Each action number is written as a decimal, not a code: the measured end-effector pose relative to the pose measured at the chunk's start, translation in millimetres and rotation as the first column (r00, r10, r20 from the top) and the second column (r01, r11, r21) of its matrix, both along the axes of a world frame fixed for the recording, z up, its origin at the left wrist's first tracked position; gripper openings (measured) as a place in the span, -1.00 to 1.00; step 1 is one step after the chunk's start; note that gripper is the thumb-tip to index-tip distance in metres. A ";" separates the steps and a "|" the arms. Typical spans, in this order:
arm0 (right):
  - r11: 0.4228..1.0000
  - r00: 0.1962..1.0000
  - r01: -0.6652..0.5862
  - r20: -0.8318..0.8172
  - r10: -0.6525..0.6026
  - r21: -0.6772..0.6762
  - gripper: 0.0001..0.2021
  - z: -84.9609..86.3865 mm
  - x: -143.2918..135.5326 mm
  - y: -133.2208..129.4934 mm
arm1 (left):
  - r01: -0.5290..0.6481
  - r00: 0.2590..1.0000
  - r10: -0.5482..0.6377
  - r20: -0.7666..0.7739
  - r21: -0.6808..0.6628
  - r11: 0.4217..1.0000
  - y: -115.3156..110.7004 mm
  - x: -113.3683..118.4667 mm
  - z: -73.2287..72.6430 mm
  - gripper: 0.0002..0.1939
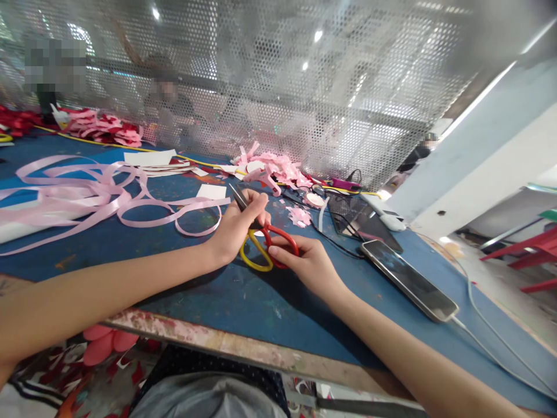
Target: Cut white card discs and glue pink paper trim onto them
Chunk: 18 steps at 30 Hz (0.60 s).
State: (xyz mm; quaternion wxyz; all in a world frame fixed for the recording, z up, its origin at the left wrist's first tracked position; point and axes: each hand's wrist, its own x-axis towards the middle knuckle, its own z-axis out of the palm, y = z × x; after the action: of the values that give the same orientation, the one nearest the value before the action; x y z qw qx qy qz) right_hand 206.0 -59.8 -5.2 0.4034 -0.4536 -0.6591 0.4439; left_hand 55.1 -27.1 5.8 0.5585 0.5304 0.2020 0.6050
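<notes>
A pair of scissors (261, 255) with one yellow and one red handle loop is held over the blue table (226, 313). My left hand (238, 223) is closed around the scissors near the pivot, the dark blades pointing up and left past its fingers. My right hand (307, 261) grips the red loop, thumb on its edge. Long pink ribbon (126, 203) lies in loose curls left of my left hand, and one end reaches close to it. Just beyond the left hand is a white paper piece (212, 191). Pink cut pieces (299, 216) lie past the right hand.
A phone (409, 278) on a white cable lies at right, near a dark tablet-like device (363, 220) and black cords. Pink petal piles (274, 168) line the back by a perforated metal screen (270, 75). People are visible beyond it. Red stools (526, 247) stand at far right.
</notes>
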 end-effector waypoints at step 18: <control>0.964 0.998 0.054 -0.058 -0.040 0.260 -0.91 11.4 -12.8 -22.2 | -0.004 0.999 0.006 -0.033 0.064 0.998 -25.0 4.3 7.2 -0.73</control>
State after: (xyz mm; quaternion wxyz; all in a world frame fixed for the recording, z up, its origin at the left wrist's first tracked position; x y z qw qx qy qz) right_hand 193.1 -82.0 6.2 0.4871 -0.4003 -0.6903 0.3550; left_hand 59.3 -52.1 13.0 0.5363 0.5573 0.1933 0.6037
